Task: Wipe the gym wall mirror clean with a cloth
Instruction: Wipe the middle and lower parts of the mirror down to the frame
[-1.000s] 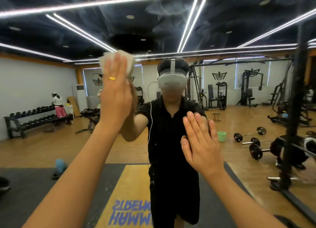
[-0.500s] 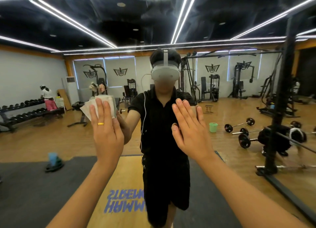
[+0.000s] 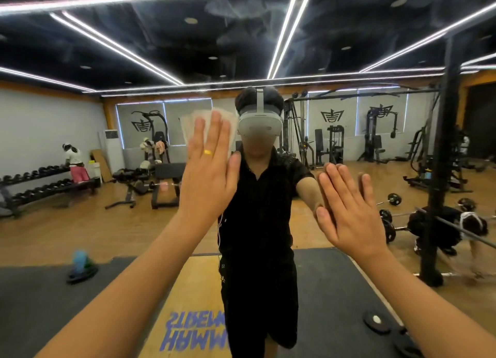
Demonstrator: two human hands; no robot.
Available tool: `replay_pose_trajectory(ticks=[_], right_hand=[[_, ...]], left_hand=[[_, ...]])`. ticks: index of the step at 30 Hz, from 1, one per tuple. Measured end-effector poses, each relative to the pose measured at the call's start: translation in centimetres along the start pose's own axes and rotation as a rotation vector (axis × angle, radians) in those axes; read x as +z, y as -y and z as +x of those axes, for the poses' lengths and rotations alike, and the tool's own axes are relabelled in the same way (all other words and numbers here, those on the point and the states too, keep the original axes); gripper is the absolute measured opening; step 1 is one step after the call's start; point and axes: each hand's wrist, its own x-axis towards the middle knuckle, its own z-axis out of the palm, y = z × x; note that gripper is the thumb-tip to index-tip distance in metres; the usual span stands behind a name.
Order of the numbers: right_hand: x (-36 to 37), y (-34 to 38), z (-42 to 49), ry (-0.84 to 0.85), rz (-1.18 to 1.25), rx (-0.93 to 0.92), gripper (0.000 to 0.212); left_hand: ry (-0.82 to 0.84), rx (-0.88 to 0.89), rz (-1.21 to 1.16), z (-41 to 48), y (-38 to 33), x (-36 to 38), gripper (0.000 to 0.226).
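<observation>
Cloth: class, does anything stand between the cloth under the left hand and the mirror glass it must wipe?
Nothing visible does. The left hand, held flat, presses the cloth against the mirror. The right hand lies bare on the glass beside it, clear of the cloth.

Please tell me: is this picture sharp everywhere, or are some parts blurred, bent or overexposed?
Head view: the left hand and right hand are sharp; the blue object on the floor is smeared by blur; the ceiling light strips burn white and bow from wide-angle distortion; hazy swirls show high on the mirror.
</observation>
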Motion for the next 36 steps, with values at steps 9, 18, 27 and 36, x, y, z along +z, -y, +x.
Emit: replay_pose_trajectory(ticks=[9,18,27,36], right_hand=[[0.2,-0.2,0.0,-0.014,0.014,0.002,0.064],[0.2,0.0,-0.1,0.0,0.025,0.014,0.063],[0.2,-0.3,0.1,-0.019,0.027,0.0,0.063],[0.0,-0.2,-0.1,-0.006,0.032,0.012,0.062]], left_hand=[[-0.08,-0.041,-0.007,7.5,-1.1,-0.9,0.058],[-0.018,-0.071,0.022,6.0,-2.0,-0.8,0.06],[-0.032,-0.045,0.04,3.4,-2.6,0.2,0.059],[-0.036,0.017,0.093,6.7,-2.1,-0.4,0.058]])
